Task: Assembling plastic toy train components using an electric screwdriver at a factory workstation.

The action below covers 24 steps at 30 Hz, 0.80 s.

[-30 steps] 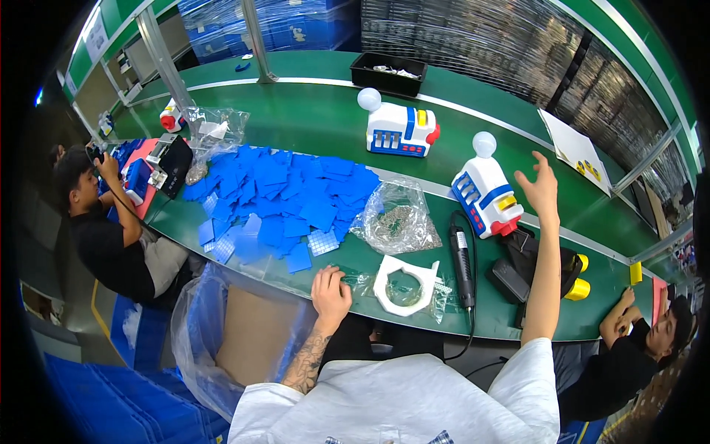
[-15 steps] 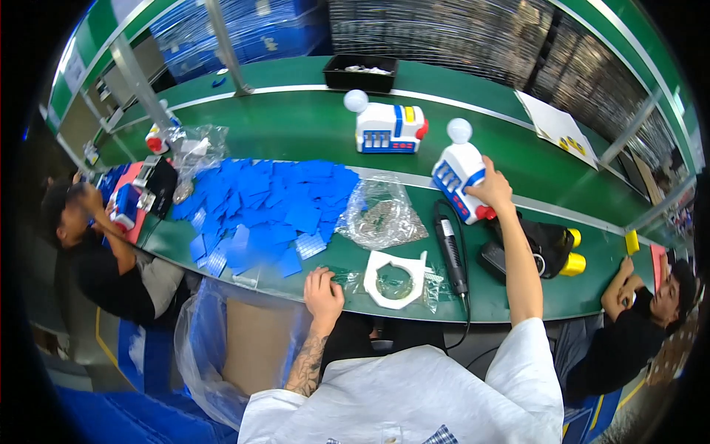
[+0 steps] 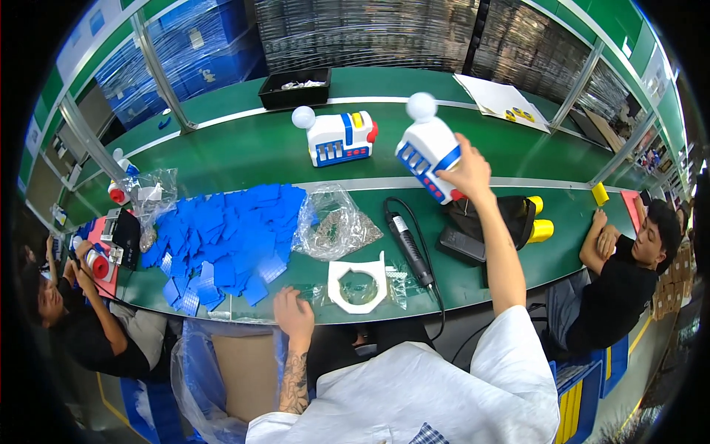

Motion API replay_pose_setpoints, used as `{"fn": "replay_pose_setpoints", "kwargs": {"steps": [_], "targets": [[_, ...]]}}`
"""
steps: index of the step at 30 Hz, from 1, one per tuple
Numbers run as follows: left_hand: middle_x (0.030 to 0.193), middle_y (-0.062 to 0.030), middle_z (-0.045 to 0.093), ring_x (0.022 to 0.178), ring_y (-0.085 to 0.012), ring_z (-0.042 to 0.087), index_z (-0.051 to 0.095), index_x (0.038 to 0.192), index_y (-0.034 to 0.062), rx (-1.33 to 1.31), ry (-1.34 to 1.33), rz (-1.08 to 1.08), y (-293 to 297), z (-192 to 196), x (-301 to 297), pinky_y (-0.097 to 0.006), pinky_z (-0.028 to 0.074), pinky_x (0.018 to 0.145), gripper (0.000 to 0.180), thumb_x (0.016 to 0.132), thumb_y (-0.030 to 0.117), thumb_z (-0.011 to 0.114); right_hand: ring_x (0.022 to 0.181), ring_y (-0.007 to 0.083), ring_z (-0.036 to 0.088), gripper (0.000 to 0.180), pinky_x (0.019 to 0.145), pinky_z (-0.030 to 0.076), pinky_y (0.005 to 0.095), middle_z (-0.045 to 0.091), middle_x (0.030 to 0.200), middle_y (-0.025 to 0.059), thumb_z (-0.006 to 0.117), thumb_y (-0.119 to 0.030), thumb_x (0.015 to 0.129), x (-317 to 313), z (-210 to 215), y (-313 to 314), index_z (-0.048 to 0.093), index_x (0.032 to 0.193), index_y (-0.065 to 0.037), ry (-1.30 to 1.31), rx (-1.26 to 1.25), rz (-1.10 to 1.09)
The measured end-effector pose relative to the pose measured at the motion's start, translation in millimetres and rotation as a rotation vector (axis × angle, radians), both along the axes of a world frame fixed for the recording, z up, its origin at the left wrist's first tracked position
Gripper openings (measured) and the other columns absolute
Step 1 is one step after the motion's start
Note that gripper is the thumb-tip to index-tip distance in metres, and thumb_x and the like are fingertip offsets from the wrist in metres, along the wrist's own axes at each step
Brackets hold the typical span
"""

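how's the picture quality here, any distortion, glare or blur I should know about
Head view: strong fisheye, so the green table edges bow and the corners go black; lighting is even, with mild glare on the clear bags; the right hand and the toy train it holds are slightly soft.

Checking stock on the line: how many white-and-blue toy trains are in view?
2. One toy train stands on the belt's far side; the other toy train is lifted in the right hand. More could be hidden off-frame.
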<state>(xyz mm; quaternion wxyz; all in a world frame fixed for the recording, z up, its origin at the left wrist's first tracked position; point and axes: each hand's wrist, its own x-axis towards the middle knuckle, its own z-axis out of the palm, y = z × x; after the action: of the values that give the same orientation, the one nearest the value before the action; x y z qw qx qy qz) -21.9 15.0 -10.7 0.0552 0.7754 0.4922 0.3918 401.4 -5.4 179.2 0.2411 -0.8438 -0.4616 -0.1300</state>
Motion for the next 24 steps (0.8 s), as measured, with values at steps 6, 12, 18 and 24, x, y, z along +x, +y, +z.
{"fn": "replay_pose_setpoints", "kwargs": {"steps": [6,12,18,24], "targets": [[0.100,-0.0131,0.059,0.098,-0.0350,0.054,0.057,0.088,0.0043,0.003,0.007,0.009,-0.2,1.4,-2.2,-0.044,0.044,0.083,0.018,0.071,0.002,0.053,0.091,0.0346,0.062,0.088,0.079,0.050,0.0430,0.061,0.100,0.0179,0.077,-0.031,0.053,28.8,32.5,-46.1,0.041,0.131,-0.014,-0.012,0.035,-0.104],[0.100,-0.0129,0.058,0.098,-0.0350,0.054,0.057,0.088,0.0045,0.006,0.009,-0.003,-0.7,4.7,-0.1,-0.044,0.044,0.082,0.018,0.070,0.002,0.054,0.094,0.0369,0.061,0.088,0.081,0.050,0.0420,0.062,0.101,0.0201,0.077,-0.032,0.050,65.8,-7.2,-81.4,0.045,0.129,-0.013,0.059,-0.197,-0.194],[0.100,-0.0125,0.058,0.098,-0.0346,0.054,0.057,0.089,0.0046,0.004,0.027,-0.003,-2.4,4.9,-0.7,-0.044,0.044,0.082,0.018,0.071,0.001,0.054,0.099,0.0394,0.059,0.093,0.086,0.047,0.0423,0.060,0.105,0.0283,0.078,-0.039,0.060,118.8,-59.1,-116.4,0.035,0.134,-0.001,0.214,-0.163,-0.210],[0.100,-0.0120,0.058,0.098,-0.0344,0.055,0.057,0.089,0.0050,-0.004,0.021,-0.001,-0.9,3.5,-0.8,-0.044,0.044,0.082,0.018,0.072,0.002,0.054,0.099,0.0376,0.060,0.090,0.086,0.048,0.0395,0.060,0.107,0.0263,0.077,-0.038,0.062,134.4,-67.4,-122.3,0.036,0.133,0.000,0.291,-0.118,-0.249]]}}
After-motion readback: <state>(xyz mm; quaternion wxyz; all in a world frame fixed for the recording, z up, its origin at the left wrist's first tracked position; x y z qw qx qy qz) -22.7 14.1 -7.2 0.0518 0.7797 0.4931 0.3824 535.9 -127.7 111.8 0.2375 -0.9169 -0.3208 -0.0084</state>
